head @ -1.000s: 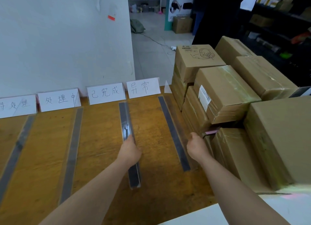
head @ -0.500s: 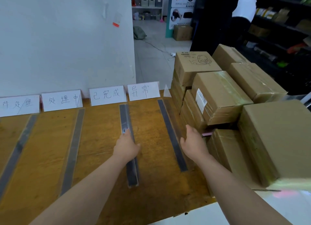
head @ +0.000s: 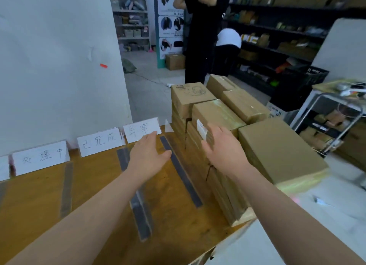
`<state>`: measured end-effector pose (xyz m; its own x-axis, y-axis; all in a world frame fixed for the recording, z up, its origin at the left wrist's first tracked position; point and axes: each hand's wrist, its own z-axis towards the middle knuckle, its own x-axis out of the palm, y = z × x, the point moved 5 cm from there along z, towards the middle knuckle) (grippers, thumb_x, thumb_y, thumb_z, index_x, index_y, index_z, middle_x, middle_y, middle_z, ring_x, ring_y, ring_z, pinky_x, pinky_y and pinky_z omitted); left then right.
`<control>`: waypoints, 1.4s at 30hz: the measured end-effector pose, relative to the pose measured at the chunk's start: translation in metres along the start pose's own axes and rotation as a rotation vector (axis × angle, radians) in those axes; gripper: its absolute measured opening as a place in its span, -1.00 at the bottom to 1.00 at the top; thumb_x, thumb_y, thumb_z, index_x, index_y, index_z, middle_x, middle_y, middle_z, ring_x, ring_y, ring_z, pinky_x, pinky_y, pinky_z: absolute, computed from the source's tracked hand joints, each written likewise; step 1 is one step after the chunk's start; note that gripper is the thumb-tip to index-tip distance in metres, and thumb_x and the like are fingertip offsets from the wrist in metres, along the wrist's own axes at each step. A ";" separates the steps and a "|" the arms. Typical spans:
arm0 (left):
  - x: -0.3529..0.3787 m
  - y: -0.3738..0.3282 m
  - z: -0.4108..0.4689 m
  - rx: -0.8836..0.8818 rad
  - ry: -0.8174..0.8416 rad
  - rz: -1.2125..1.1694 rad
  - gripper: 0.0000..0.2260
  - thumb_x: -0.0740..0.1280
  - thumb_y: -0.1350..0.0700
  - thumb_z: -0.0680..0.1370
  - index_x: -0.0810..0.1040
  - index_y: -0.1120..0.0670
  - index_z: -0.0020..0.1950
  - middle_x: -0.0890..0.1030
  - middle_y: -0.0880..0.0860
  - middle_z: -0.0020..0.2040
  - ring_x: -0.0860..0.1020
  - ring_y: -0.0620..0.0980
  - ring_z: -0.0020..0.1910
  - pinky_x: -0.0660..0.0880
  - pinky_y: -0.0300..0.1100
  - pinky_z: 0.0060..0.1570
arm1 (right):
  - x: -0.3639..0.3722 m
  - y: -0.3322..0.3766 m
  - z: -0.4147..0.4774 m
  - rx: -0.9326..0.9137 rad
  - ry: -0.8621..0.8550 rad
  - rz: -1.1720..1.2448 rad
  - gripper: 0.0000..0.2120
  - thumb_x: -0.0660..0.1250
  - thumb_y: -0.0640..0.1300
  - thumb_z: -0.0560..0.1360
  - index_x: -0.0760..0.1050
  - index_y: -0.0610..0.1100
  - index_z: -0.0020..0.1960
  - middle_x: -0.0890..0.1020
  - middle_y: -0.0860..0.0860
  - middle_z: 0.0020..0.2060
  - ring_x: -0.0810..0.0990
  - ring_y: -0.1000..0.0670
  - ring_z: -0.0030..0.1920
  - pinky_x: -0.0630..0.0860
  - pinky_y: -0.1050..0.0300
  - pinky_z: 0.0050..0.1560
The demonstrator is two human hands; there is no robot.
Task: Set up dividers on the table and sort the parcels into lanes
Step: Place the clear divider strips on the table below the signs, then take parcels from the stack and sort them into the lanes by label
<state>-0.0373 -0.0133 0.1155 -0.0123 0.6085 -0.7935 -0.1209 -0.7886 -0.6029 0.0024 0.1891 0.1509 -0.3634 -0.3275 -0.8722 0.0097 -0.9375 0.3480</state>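
Note:
Clear-edged dark divider strips lie lengthwise on the wooden table (head: 95, 195): a left divider (head: 66, 187), a middle divider (head: 139, 211) and a right divider (head: 182, 173). White lane signs (head: 100, 143) with handwritten characters stand along the far edge. A stack of taped brown cardboard parcels (head: 217, 114) fills the table's right side. My left hand (head: 148, 155) hovers open above the lane between the middle and right dividers, holding nothing. My right hand (head: 223, 147) is raised with fingers spread, right in front of the labelled parcel; whether it touches it is unclear.
A white wall (head: 59, 66) backs the table's left part. A person in black (head: 200, 36) stands beyond the parcels, near dark shelving (head: 287, 36). A metal cart (head: 332, 122) with small boxes stands at the right. A white surface (head: 297, 225) adjoins the table's near right corner.
My left hand has lifted off the middle divider and moved forward and right. My right hand rose from beside the lower parcels toward the labelled one. The view tilted up.

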 end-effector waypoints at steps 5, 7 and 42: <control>0.010 -0.075 -0.008 0.199 0.059 -0.101 -0.36 0.37 -0.13 0.52 0.25 -0.01 0.54 0.39 0.01 0.47 0.35 0.05 0.43 0.34 0.04 0.36 | -0.087 -0.055 -0.011 0.151 -0.134 -0.040 -0.55 0.27 0.01 0.54 0.34 -0.10 0.39 0.50 -0.06 0.25 0.54 -0.08 0.11 0.48 0.08 -0.04; 0.028 -0.102 -0.015 0.240 0.116 -0.151 -0.36 0.36 -0.13 0.52 0.24 -0.01 0.55 0.39 -0.01 0.46 0.37 0.02 0.42 0.36 0.02 0.36 | -0.109 -0.089 -0.016 0.271 -0.132 -0.014 -0.57 0.28 0.00 0.54 0.36 -0.16 0.34 0.50 -0.10 0.25 0.53 -0.14 0.15 0.47 -0.01 0.03; 0.093 -0.160 -0.154 -0.413 0.110 -1.613 -0.41 0.45 -0.33 0.28 0.64 -0.06 0.22 0.65 0.11 0.19 0.63 0.22 0.13 0.52 0.24 0.08 | -0.125 -0.133 -0.033 -0.024 0.397 1.056 -0.65 0.29 -0.08 0.56 0.47 0.19 0.31 0.54 0.18 0.27 0.48 0.13 0.29 0.33 -0.07 0.40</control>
<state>0.1340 0.1559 0.1251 -0.0767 0.7719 0.6311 0.3131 0.6196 -0.7198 0.0779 0.3511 0.2025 0.1594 -0.9679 -0.1942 0.1559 -0.1696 0.9731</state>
